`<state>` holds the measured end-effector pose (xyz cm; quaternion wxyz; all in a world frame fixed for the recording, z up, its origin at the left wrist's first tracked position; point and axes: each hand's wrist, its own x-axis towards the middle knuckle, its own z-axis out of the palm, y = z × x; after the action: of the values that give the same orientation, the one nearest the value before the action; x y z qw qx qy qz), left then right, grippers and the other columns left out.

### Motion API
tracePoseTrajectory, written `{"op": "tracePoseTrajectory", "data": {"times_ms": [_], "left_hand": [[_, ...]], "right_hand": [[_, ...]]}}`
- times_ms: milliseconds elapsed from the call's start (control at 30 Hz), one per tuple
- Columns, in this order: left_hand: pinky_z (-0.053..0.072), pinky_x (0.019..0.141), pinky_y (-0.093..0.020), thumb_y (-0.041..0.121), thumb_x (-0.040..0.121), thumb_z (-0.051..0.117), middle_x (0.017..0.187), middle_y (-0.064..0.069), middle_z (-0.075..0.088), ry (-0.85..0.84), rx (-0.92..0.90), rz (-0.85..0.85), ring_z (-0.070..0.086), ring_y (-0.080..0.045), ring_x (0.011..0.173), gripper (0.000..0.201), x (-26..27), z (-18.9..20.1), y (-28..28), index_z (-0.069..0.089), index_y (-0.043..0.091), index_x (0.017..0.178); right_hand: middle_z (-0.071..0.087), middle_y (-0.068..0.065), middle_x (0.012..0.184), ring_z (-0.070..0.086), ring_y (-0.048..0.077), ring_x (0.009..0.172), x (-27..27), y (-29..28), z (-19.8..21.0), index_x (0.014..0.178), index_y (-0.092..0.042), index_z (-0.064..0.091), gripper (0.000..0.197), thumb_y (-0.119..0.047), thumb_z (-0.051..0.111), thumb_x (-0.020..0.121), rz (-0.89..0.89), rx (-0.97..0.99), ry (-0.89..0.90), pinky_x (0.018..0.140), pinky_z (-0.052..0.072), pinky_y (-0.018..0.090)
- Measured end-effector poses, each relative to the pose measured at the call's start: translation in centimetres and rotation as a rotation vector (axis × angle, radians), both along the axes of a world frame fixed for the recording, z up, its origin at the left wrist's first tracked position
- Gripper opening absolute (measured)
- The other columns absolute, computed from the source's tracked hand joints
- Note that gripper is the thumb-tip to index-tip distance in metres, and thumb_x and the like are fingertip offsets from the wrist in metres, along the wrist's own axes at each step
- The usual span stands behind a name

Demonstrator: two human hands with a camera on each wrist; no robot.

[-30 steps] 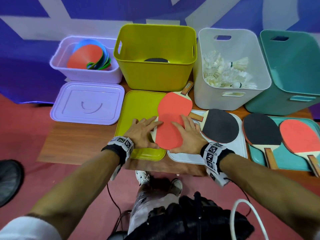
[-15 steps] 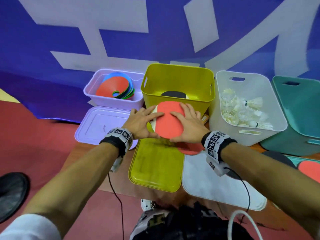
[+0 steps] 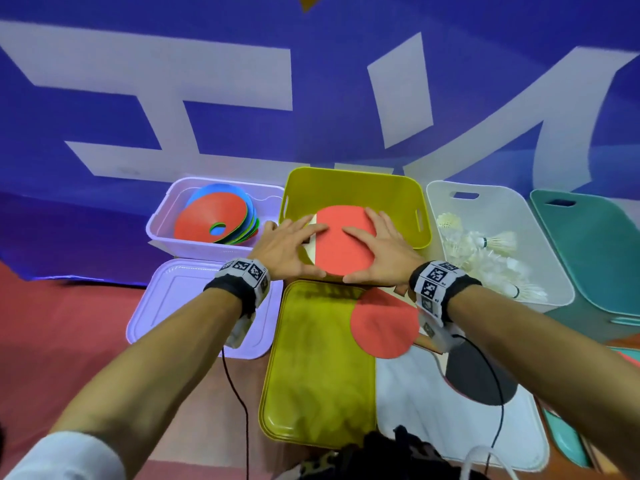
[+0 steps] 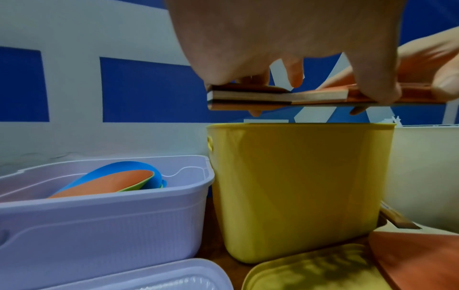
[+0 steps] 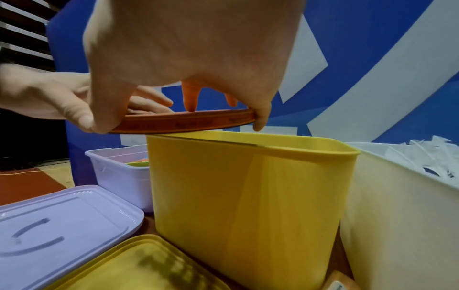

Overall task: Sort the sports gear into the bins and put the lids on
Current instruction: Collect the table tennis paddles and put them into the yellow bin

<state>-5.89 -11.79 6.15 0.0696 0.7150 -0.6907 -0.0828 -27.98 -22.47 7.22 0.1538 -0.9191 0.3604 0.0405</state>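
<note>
Red-faced table tennis paddle (image 3: 341, 241) in our grip, level just above the open yellow bin (image 3: 353, 188). Our left hand (image 3: 287, 249) clamps the handle end, thumb beneath and fingers (image 4: 295, 74) curled over the top; our right hand (image 3: 381, 252) pinches the rounded blade edge between thumb and fingers (image 5: 191, 94). A second red paddle (image 3: 384, 327) lies on the counter, overlapping the yellow lid (image 3: 311, 375) and the white lid (image 3: 450, 420), where a black paddle (image 3: 478, 375) also rests. Left of the yellow bin, the lilac bin (image 3: 194, 245) holds coloured disc cones (image 3: 214, 220), its lilac lid (image 3: 180, 306) in front. To the right, the white bin (image 3: 540, 237) holds shuttlecocks (image 3: 485, 251), beside a teal bin (image 3: 595, 254).
</note>
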Motion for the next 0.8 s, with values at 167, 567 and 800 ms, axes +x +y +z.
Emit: {"op": "tracePoseTrajectory", "data": {"times_ms": [167, 567, 800], "left_hand": [[0.025, 0.103, -0.042, 0.076, 0.066, 0.067, 0.159, 0.006, 0.024, 0.071, 0.086, -0.030, 0.036, -0.022, 0.131, 0.097, 1.2, -0.2, -2.7, 0.029, 0.039, 0.148], [0.002, 0.117, -0.054, 0.075, 0.072, 0.063, 0.163, 0.001, 0.012, 0.054, 0.190, -0.039, 0.007, -0.024, 0.148, 0.092, 2.6, -0.2, -9.6, 0.024, 0.043, 0.150], [-0.007, 0.117, -0.058, 0.075, 0.079, 0.053, 0.164, 0.000, 0.010, 0.048, 0.201, 0.002, 0.000, -0.024, 0.150, 0.080, 1.7, -1.4, -9.4, 0.024, 0.046, 0.148]], "right_hand": [[-0.001, -0.008, 0.161, -0.005, 0.020, 0.147, 0.7, -2.0, -0.6, 0.148, -0.046, 0.025, 0.104, -0.079, 0.068, 0.060, -0.048, 0.046, -0.007, 0.116, 0.019, 0.057], [0.003, 0.000, 0.162, 0.000, 0.023, 0.148, 3.2, -6.8, -0.4, 0.147, -0.046, 0.031, 0.089, -0.063, 0.074, 0.071, -0.258, 0.174, 0.024, 0.116, 0.011, 0.056], [0.014, 0.002, 0.161, 0.011, 0.025, 0.148, 2.2, -5.9, -1.1, 0.146, -0.042, 0.036, 0.072, -0.055, 0.066, 0.082, -0.324, 0.135, 0.015, 0.114, 0.013, 0.055]]}}
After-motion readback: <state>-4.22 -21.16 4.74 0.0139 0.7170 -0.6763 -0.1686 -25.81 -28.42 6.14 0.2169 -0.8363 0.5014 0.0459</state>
